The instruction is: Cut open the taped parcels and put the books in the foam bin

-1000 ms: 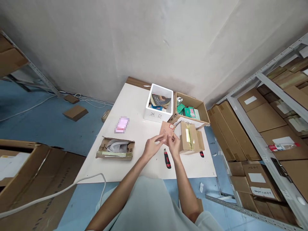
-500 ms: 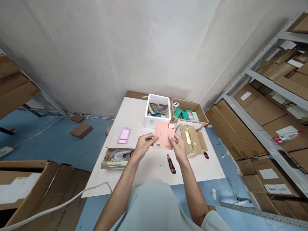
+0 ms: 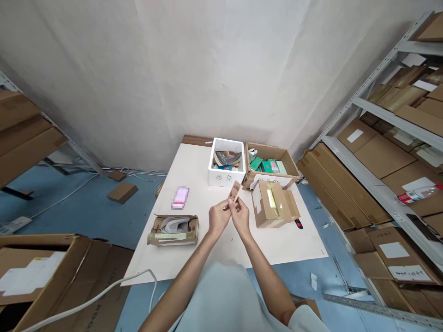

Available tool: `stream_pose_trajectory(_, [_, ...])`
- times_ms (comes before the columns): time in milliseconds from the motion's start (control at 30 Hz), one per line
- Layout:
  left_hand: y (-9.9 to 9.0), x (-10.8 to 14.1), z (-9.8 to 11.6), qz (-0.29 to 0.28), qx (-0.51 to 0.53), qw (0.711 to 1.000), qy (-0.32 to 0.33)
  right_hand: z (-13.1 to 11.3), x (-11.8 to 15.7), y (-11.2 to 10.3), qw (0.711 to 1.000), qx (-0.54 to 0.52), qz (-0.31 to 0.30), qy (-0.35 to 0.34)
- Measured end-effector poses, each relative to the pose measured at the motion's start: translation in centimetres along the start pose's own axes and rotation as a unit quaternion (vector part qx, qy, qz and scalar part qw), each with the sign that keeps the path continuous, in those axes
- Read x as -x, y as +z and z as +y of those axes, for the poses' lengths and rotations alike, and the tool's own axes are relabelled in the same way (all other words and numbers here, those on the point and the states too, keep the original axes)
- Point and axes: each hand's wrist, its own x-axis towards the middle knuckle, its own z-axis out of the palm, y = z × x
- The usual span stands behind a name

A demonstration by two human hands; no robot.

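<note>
Over the middle of the white table, a thin booklet is held at a steep angle, with little of its surface showing. My left hand is closed on its near left edge. The fingers of my right hand pinch it from the right, and the two hands almost touch. Beyond them stands a white foam box with books inside. Beside that, an open cardboard box holds green and white packs. To the right of my right hand sits a taped carton.
A small open box with white material lies at the table's left, below a blurred pink item. A red and black tool shows beside the taped carton. A white cable crosses the lower left. Shelves stand right.
The booklet has turned from its flat pink face to a narrow, slanted view. Both hands have drawn close together. The red and black cutter near my right hand no longer shows.
</note>
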Motion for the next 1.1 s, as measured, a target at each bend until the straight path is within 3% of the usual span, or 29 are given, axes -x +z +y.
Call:
stream_pose_trajectory(100, [1.2, 0.2, -2.1, -0.061, -0.070, 0.995, -0.039, 2.7, -0.6, -0.2, 0.996, 0.035, 0.053, 0.064])
stream_pose_trajectory(200, [0.5, -0.9, -3.6, -0.089, -0.062, 0.992, -0.068, 4.0, -1.1, -1.4, 0.995, 0.009, 0.045, 0.094])
stream_pose_trajectory(367, [-2.7, -3.9, -3.9, -0.034, 0.015, 0.995, -0.087, 1.6, -2.7, -4.0, 0.987, -0.091, -0.064, 0.112])
stream_pose_trajectory(467, [-4.1, -5.0, -2.9, -0.077, 0.116, 0.986, -0.086, -0.5, -3.9, -4.7, 0.971, -0.169, -0.111, 0.130])
stream_pose_trajectory(567, [-4.7, -5.2, -1.9, -0.104, 0.142, 0.982, -0.074, -1.4, -4.6, -4.8, 0.959, -0.207, -0.131, 0.145])
stream_pose_trajectory(767, [-4.8, -5.1, -1.4, -0.105, 0.130, 0.983, -0.078, -0.7, -4.7, -5.0, 0.950, -0.205, -0.154, 0.178])
stream_pose_trajectory(933, [-5.3, -5.9, -0.3, -0.088, 0.109, 0.990, -0.026, -1.2, -5.3, -5.6, 0.966, -0.173, -0.146, 0.122])
stream_pose_trajectory(1100, [-6.6, -6.1, 1.9, -0.101, 0.026, 0.987, 0.118, -2.5, -6.1, -6.1, 0.985, -0.115, -0.126, -0.007])
